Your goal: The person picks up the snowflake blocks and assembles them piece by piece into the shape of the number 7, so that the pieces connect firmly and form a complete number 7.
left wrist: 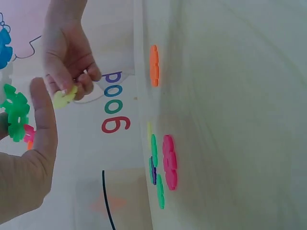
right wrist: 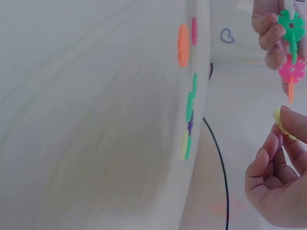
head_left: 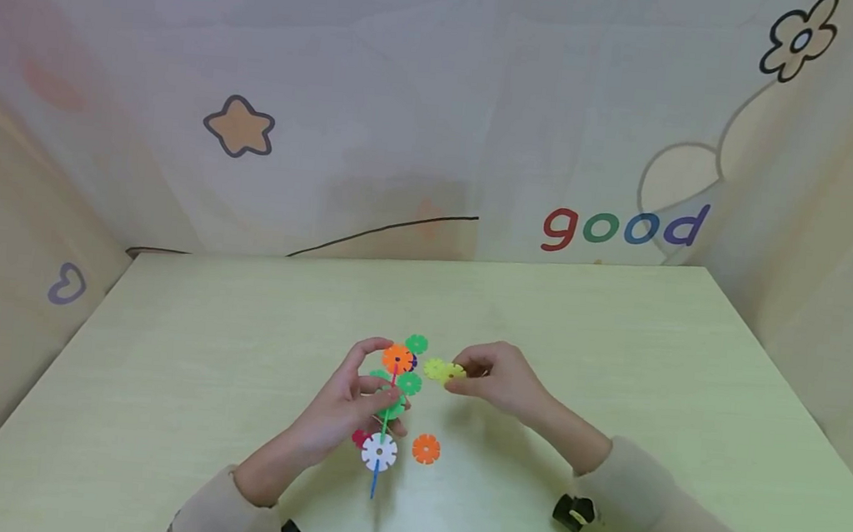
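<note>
My left hand (head_left: 340,414) holds a chain of slotted plastic snowflake discs by its green disc (head_left: 391,407), between thumb and fingers. The chain stands upright over the table, with an orange disc (head_left: 397,359) at its top end, a pink one below it, then green pieces, a white disc (head_left: 379,453) and a blue disc (head_left: 374,481) edge-on at the bottom. To the right of the chain, my right hand (head_left: 502,379) pinches a yellow disc (right wrist: 283,123) between thumb and fingertips, a short gap below the chain's orange end in the right wrist view.
Loose discs lie on the pale table (head_left: 241,327): an orange one (head_left: 426,449), a pink one (head_left: 360,439), several green ones (head_left: 416,344), a purple one (right wrist: 190,125) and another yellow one (head_left: 434,369). A printed cloth (head_left: 380,87) hangs behind and at the sides.
</note>
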The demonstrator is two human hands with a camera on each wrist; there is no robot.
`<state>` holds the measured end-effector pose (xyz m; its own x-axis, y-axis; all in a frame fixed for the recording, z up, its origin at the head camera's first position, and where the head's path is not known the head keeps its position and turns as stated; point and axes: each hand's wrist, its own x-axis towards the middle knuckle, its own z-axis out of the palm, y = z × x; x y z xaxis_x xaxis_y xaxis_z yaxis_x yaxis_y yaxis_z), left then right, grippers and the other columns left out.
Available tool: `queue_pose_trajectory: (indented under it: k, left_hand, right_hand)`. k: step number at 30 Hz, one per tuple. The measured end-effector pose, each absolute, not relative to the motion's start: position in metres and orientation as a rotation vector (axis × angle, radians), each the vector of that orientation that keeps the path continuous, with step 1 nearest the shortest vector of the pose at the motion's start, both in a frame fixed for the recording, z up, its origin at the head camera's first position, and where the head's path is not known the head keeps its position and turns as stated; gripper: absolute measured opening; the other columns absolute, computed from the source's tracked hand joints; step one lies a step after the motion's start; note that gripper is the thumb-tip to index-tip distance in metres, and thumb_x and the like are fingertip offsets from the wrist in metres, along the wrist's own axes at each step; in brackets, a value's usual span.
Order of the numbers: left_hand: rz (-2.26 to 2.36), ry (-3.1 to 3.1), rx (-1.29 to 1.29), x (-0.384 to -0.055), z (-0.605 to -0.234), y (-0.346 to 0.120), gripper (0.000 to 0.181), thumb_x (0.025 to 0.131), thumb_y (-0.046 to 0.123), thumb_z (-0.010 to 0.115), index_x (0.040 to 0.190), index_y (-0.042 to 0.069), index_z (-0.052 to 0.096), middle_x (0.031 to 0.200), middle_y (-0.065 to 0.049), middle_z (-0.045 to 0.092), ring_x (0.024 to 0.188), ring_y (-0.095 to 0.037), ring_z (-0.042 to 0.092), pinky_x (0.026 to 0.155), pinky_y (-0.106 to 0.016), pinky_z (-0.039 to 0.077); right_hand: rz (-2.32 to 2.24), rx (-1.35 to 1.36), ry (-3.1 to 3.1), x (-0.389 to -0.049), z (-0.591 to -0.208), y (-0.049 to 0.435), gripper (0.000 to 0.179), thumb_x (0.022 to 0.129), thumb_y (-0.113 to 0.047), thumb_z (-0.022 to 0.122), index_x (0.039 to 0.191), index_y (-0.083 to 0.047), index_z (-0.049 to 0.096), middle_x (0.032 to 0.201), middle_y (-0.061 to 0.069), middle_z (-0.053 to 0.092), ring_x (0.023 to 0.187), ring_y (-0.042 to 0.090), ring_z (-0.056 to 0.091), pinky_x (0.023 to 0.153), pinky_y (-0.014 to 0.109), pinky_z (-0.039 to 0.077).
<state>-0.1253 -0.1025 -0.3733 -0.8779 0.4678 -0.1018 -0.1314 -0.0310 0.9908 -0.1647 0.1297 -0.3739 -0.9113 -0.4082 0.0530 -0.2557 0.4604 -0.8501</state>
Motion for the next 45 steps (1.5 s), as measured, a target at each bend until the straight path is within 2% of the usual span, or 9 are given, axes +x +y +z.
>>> queue_pose_trajectory:
  k: [6, 13, 21, 27, 34, 40, 45]
  left_hand:
    - [1.995, 1.786, 0.361, -0.124, -0.374, -0.102, 0.054, 0.091, 0.007, 0.055, 0.134, 0.021, 0.025, 0.094, -0.018, 0.064, 0.068, -0.024, 0.065, 0.068, -0.039, 0.054]
    - [2.04, 1.738, 0.367, -0.124, -0.375, -0.1, 0.064, 0.09, 0.006, 0.056, 0.141, 0.026, 0.024, 0.092, -0.018, 0.064, 0.069, -0.024, 0.066, 0.072, -0.042, 0.053]
    - [2.017, 1.747, 0.396, -0.124, -0.376, -0.1, 0.062, 0.089, 0.006, 0.057, 0.141, 0.022, 0.028, 0.089, -0.015, 0.066, 0.07, -0.025, 0.066, 0.073, -0.044, 0.052]
    - [1.965, 1.81, 0.413, -0.124, -0.375, -0.1, 0.062, 0.089, 0.01, 0.059, 0.141, 0.02, 0.028, 0.089, -0.01, 0.068, 0.072, -0.025, 0.067, 0.071, -0.037, 0.053]
    - [1.927, 1.836, 0.474, -0.123, -0.374, -0.1, 0.063, 0.09, 0.013, 0.058, 0.143, 0.018, 0.025, 0.091, -0.008, 0.068, 0.064, -0.017, 0.063, 0.058, -0.025, 0.05]
    - [1.938, 1.835, 0.518, -0.122, -0.373, -0.099, 0.064, 0.09, 0.01, 0.057, 0.144, 0.011, 0.022, 0.093, -0.014, 0.068, 0.062, -0.015, 0.062, 0.06, -0.024, 0.052]
    - [1.942, 1.846, 0.561, -0.122, -0.371, -0.098, 0.066, 0.09, 0.01, 0.057, 0.145, 0.009, 0.021, 0.092, -0.015, 0.067, 0.061, -0.015, 0.062, 0.056, -0.023, 0.05]
  right_hand:
    - [-1.549, -0.623, 2.554, -0.159, -0.37, 0.122, 0.01, 0.076, -0.01, 0.074, 0.083, -0.004, 0.07, 0.073, 0.001, 0.062, 0.064, 0.016, 0.053, 0.056, 0.025, 0.047]
    - [-1.621, -0.636, 2.536, -0.155, -0.369, 0.116, 0.012, 0.075, -0.009, 0.074, 0.084, -0.002, 0.07, 0.075, 0.004, 0.066, 0.064, 0.015, 0.057, 0.059, 0.025, 0.05]
    - [-1.631, -0.611, 2.538, -0.153, -0.367, 0.115, 0.016, 0.076, -0.013, 0.074, 0.087, -0.002, 0.071, 0.074, 0.004, 0.066, 0.062, 0.014, 0.056, 0.056, 0.024, 0.049]
    - [-1.656, -0.637, 2.545, -0.152, -0.366, 0.114, 0.015, 0.076, -0.012, 0.074, 0.086, -0.001, 0.071, 0.071, 0.005, 0.066, 0.057, 0.014, 0.054, 0.05, 0.022, 0.045]
    - [-1.661, -0.673, 2.577, -0.151, -0.368, 0.112, 0.014, 0.077, -0.01, 0.073, 0.086, 0.001, 0.071, 0.071, 0.005, 0.066, 0.057, 0.013, 0.055, 0.05, 0.023, 0.046]
    - [-1.663, -0.731, 2.614, -0.149, -0.366, 0.109, 0.01, 0.076, -0.01, 0.074, 0.08, -0.002, 0.072, 0.067, 0.004, 0.065, 0.054, 0.012, 0.053, 0.049, 0.022, 0.046]
    - [-1.666, -0.818, 2.657, -0.149, -0.364, 0.109, 0.006, 0.075, -0.006, 0.074, 0.072, -0.002, 0.071, 0.062, 0.003, 0.062, 0.051, 0.01, 0.049, 0.047, 0.021, 0.042]
